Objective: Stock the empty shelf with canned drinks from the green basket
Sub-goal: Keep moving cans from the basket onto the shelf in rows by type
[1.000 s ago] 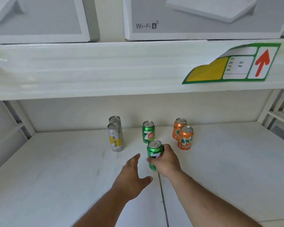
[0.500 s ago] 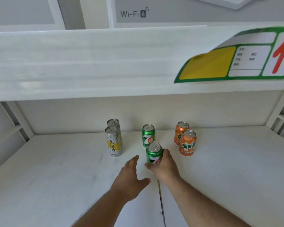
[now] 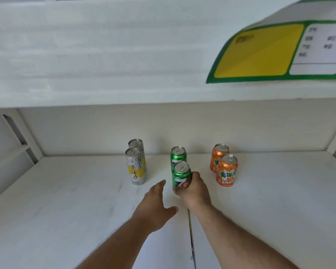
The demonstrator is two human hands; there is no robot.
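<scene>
Green can (image 3: 181, 176) gripped by right hand (image 3: 195, 190), upright on shelf (image 3: 66, 200), just near of second green can (image 3: 178, 155). Left hand (image 3: 153, 204) spread, empty, hovering beside. Best set flush in line, then release straight back. Silver cans (image 3: 135, 166) left, orange cans (image 3: 228, 169) right; wide bare room either side, upper shelf edge (image 3: 105, 55) overhead. Basket unseen.

Both bare forearms are reaching forward. The right hand (image 3: 194, 191) is gripping a green can (image 3: 181, 176) — fingers curled around it — while the left hand (image 3: 155, 205) is hovering just left, fingers relaxed, thumb spread.
</scene>
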